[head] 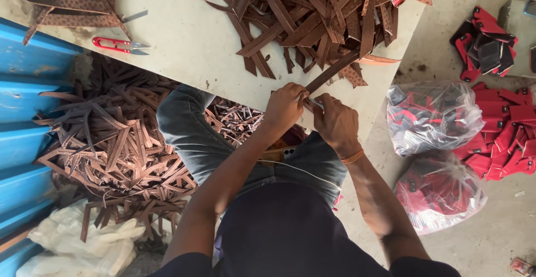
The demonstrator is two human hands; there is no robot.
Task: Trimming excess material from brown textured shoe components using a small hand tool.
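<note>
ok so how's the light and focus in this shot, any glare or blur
Head view: soft even daylight, faint shadows; mild glare on the clear plastic bags; left hand, right hand and brown strip sharp; wide-lens bending at the edges.

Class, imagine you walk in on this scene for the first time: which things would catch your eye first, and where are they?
The heap of brown leather strips on the pale worktable stands out, with the left hand and right hand gripping one brown strip at the table's edge. Red-handled thread snips lie at upper left; clear bags of red pieces sit on the floor, right.
</note>
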